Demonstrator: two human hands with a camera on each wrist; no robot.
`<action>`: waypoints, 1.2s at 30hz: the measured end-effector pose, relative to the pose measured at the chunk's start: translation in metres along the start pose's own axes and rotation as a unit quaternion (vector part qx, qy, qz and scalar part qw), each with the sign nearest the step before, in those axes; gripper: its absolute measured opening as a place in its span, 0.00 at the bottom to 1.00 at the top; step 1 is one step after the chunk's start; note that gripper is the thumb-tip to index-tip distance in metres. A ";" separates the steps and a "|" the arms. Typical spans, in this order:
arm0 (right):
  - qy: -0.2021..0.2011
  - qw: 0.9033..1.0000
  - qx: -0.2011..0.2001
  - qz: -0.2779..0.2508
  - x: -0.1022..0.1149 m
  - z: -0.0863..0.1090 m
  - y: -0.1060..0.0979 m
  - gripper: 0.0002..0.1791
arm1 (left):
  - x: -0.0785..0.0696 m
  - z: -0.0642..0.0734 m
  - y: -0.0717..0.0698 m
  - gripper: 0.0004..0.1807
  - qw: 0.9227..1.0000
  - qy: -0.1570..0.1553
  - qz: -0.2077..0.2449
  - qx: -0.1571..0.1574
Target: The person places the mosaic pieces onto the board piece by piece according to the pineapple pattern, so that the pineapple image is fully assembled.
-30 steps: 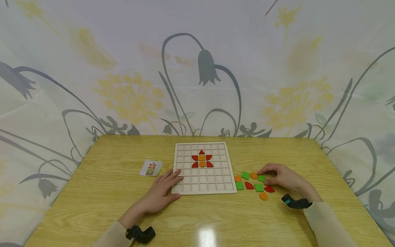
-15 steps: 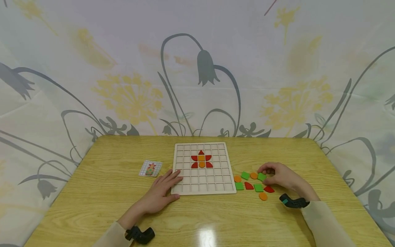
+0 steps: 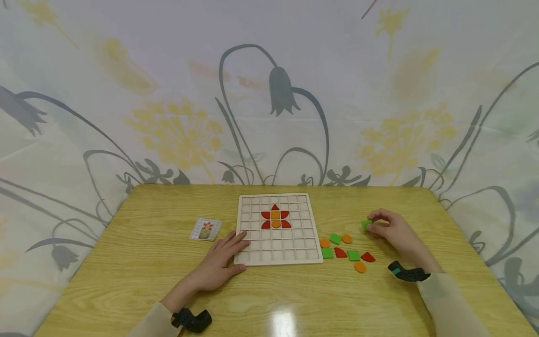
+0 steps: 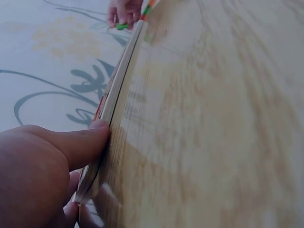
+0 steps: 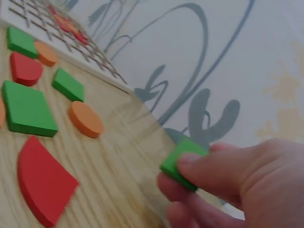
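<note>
My right hand (image 3: 397, 234) pinches a green square tile (image 5: 183, 161) between thumb and fingers, raised off the table at the right. The white grid board (image 3: 278, 252) lies mid-table, with red pieces (image 3: 266, 225), an orange square (image 3: 275, 215) and an orange circle (image 3: 275, 224) set in its cells. My left hand (image 3: 216, 267) rests at the board's lower left corner. Its straight fingers lie over the left edge and its thumb (image 4: 85, 145) touches the front edge. Several loose tiles lie between the board and my right hand, among them a red quarter circle (image 5: 45, 183).
Left of the board lies a small card (image 3: 206, 229) printed with a coloured figure on a grid. The wooden table (image 3: 252, 299) ends against a flower-patterned cloth (image 3: 189, 93) at the back. A loose orange circle (image 3: 360, 267) sits nearest the front among the tiles.
My right hand has picked up the green square from the upper right of the loose tiles and moved it up and slightly right. My left hand stays in place on the board.
</note>
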State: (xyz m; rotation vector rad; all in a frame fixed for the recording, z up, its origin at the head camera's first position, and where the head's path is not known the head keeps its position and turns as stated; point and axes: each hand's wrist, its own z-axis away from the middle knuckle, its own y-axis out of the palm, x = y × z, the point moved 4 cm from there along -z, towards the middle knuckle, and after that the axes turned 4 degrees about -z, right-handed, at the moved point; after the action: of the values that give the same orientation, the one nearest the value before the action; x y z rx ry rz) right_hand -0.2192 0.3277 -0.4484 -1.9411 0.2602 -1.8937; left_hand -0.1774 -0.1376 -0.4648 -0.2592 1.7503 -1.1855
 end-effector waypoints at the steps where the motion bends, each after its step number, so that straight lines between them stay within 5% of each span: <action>1: 0.002 1.000 -0.011 -0.001 0.000 -0.001 0.000 0.17 | 0.000 0.000 0.000 0.32 1.000 -0.001 0.000 -0.001; 10: -0.090 0.987 -0.117 0.057 0.017 -0.014 0.018 0.12 | 0.000 0.001 0.000 0.32 1.000 -0.002 0.002 0.001; 36: -0.160 0.987 -0.006 0.027 0.064 -0.033 0.140 0.06 | 0.000 0.000 0.000 0.33 1.000 -0.003 -0.004 -0.004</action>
State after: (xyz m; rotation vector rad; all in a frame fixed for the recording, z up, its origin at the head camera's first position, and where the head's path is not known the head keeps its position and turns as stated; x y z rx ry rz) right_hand -0.2269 0.1703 -0.4487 -2.1852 0.2242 -1.5194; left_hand -0.1774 -0.1378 -0.4650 -0.2751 1.7510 -1.1832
